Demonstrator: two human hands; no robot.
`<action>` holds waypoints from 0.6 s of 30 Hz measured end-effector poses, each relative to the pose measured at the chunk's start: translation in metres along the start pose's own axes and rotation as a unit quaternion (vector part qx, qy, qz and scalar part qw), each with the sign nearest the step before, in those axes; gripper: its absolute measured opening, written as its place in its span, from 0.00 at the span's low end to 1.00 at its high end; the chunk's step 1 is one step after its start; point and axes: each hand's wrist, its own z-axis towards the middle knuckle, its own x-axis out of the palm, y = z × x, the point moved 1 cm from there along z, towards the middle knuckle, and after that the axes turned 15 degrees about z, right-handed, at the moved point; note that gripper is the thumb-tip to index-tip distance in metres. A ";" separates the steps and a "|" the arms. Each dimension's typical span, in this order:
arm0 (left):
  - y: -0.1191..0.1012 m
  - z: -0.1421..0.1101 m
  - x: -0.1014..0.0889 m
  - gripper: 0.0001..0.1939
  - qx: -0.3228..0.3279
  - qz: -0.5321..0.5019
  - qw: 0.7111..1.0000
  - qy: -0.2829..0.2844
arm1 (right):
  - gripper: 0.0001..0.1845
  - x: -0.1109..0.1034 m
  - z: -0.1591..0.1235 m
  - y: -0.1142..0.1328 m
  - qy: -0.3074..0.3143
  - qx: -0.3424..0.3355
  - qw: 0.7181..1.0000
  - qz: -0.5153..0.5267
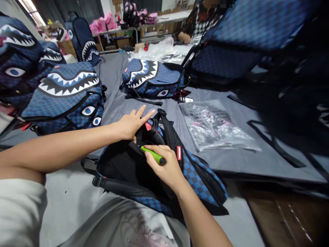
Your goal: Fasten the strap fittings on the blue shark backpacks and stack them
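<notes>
A black and blue checkered backpack [197, 176] leans between my lap and the table edge, its black padded back and straps toward me. My right hand [164, 164] is wrapped round a bright green marker pen [155, 156] with a black end; its front end meets the black fabric near the top of the bag. Just above, my left hand [131, 125] rests at the bag's upper edge with several fingers spread. Its thumb touches the black fabric, partly hidden. A small red label [179, 153] shows on the side of the bag.
Shark-mouth backpacks stand on the grey-covered table [113, 82]: one at left [64, 99], one ahead [151, 79], more stacked behind. Clear plastic bags [218, 127] lie to the right. Dark backpacks [231, 61] with hanging straps rise at far right. Another person's hand [184, 37] shows behind.
</notes>
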 end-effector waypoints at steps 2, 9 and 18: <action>-0.005 0.000 0.001 0.74 -0.017 0.021 1.000 -0.016 | 0.10 0.001 -0.001 -0.002 -0.002 -0.011 1.000 -0.004; -0.002 -0.004 0.004 0.60 0.011 0.027 0.999 -0.030 | 0.10 0.001 0.000 -0.010 -0.019 -0.047 0.998 -0.042; 0.004 -0.008 0.017 0.54 0.012 -0.064 0.995 -0.071 | 0.12 0.003 0.010 -0.013 0.013 -0.042 0.987 -0.152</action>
